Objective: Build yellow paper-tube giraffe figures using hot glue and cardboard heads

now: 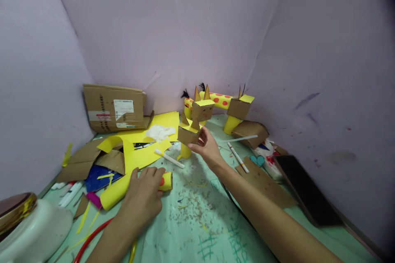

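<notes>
My left hand (144, 191) is closed over a yellow paper tube (115, 191) lying on the table; an orange spot shows near the tube's right end. Farther forward, my right hand (208, 146) pinches the right side of a small cardboard animal head (187, 134) with pointed ears and a yellow top. That head sits on a short upright yellow tube (185, 151). Just behind it stands a cardboard animal (203, 111) with a drawn face and orange-and-yellow ears. To its right is another cardboard animal (239, 109) with a spotted yellow body.
A cardboard box (112, 109) leans at the back left, near yellow paper sheets (145, 158) and a white tissue (160, 132). White markers (169, 158) lie about. At right are a flat cardboard piece (265, 185) and a dark phone (308, 191). A white jar (40, 230) stands front left.
</notes>
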Tool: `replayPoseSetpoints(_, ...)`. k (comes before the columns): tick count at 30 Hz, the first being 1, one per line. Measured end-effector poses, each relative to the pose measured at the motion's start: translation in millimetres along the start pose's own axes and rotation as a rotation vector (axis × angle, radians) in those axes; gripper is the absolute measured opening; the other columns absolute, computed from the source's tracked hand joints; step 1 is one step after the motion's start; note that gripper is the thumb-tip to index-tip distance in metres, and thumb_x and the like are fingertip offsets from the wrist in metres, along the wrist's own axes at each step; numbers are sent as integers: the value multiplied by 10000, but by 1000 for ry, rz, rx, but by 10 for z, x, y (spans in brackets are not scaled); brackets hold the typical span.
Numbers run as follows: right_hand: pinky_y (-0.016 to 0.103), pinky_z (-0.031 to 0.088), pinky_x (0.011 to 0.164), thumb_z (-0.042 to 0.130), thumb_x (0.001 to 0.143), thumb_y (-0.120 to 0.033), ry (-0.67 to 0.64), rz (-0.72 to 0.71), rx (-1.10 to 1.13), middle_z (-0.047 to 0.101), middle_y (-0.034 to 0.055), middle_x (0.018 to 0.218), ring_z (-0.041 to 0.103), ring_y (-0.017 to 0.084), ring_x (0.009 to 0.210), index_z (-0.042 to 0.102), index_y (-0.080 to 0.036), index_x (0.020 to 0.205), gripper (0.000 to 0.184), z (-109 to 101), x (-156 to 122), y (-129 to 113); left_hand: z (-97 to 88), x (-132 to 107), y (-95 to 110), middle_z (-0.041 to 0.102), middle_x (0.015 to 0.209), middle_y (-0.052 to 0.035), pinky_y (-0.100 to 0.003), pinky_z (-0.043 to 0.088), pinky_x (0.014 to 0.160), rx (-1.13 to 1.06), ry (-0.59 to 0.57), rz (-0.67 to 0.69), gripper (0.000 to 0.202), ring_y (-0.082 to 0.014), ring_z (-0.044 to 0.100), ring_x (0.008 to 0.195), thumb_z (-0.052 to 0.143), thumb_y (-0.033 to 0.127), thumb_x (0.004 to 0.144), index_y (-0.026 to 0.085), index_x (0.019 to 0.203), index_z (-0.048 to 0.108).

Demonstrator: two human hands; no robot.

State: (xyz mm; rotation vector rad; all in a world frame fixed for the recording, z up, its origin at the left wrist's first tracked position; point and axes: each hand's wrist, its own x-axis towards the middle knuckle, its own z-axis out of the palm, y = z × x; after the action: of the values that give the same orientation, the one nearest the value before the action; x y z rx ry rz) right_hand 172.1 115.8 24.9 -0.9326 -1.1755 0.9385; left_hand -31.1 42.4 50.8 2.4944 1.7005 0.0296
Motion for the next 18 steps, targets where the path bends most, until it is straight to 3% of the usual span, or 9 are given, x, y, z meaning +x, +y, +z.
replayPoseSetpoints(5, 447, 358, 994, 775, 498, -275, 32, 39, -27, 487, 118, 1305, 454, 287, 1209, 422, -224, 1225, 810, -36, -28, -103, -62, -35, 60, 617, 1078, -85, -417, 330, 922, -203, 63, -44, 413, -271, 530, 1036, 520, 167, 697, 200, 1108, 548)
replayPoseSetpoints(9, 463, 318, 1026, 738, 593, -277, 197, -3, -212, 475, 127, 1303, 418, 271, 1234, 432, -225, 1213, 693, -75, -323, -342, -45, -94, 195, 603, 1122, -76, -361, 386, 896, -651, 132, -48, 435, -252, 540, 1032, 536, 222, 720, 189, 1152, 500)
replayPoseSetpoints(11, 443, 370, 994, 703, 652, -282, 237, -27, -190, 491, 108, 1274, 465, 249, 1180, 444, -245, 1193, 602, -93, -569, -471, -2, -122, 275, 612, 1098, -71, -343, 410, 874, -895, 86, 7, 445, -244, 551, 1005, 552, 285, 735, 180, 1163, 488)
replayPoseSetpoints(15, 433, 467, 880, 714, 659, -318, -19, 185, -78, 550, 117, 1189, 561, 250, 1040, 482, -231, 1182, 579, -139, -1018, -563, 120, -161, 448, 627, 993, -74, -327, 448, 796, -1295, -103, 148, 482, -227, 568, 907, 565, 413, 754, 145, 1149, 499)
replayPoseSetpoints(18, 429, 475, 865, 729, 636, -318, -192, 303, -43, 592, 120, 1155, 582, 259, 1021, 530, -203, 1173, 583, -181, -1165, -488, 209, -168, 556, 620, 1029, -96, -343, 445, 825, -1464, -205, 147, 525, -235, 564, 939, 580, 443, 756, 126, 1166, 497)
